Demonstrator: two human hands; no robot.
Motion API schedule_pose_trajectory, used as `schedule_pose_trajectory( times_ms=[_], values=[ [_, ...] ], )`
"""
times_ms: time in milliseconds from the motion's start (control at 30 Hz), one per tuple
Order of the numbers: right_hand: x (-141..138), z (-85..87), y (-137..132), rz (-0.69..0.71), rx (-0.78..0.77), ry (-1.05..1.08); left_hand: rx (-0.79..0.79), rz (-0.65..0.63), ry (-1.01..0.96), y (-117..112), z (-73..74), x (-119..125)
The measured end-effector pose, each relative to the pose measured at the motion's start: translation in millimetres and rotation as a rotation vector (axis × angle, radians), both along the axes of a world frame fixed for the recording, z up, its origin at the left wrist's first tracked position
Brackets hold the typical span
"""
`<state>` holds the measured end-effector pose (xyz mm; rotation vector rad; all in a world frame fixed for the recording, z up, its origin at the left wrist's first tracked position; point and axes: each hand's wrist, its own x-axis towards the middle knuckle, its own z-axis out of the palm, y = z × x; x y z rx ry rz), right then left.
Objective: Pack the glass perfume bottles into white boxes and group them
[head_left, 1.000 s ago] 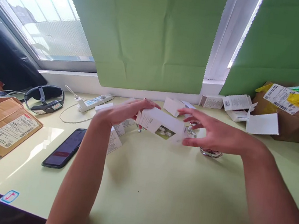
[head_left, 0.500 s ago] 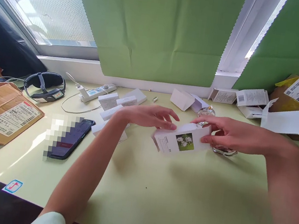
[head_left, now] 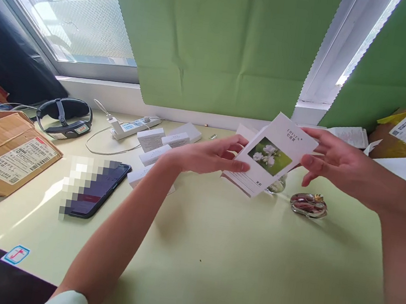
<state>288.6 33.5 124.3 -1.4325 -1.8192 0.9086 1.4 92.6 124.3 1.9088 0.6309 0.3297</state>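
The white box [head_left: 270,154] is held tilted above the worktop [head_left: 226,256], its printed flowers [head_left: 267,157] facing up; it looks like thin card, so a light pinch at opposite edges should serve better than a squeeze on the broad faces; any turn is best made slowly, clear of the glass bottle [head_left: 308,205] below the right hand [head_left: 336,159] and the glass object [head_left: 279,185] partly hidden behind the box; the left hand [head_left: 219,157] is partly closed, thumb over the box's lower left edge, fingers curled behind; the right is half open, thumb and forefinger seemingly pinching the upper right edge.
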Motion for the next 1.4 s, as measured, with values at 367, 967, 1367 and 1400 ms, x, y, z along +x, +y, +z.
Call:
schedule_pose_trajectory(
  times_ms=[367, 967, 1367, 1400],
  values=[
    [-19.6, 1.1, -1.5, -0.130, 0.050, 0.345, 0.062, -0.074, -0.075, -4.6, -3.7, 10.9],
    [-3.6, -2.9, 5.7, -0.016, 0.010, 0.474, 0.200, -0.108, -0.177, -3.1, -0.5, 9.4],
    [-7.0, -1.6, 3.1, 0.002, -0.043, 0.464, 0.270, -0.080, -0.158, -2.5, 0.3, 9.0],
    [-7.3, -1.5, 2.8, 0.000, -0.051, 0.467, 0.277, -0.081, -0.163, -1.7, -0.1, 8.5]
  ],
)
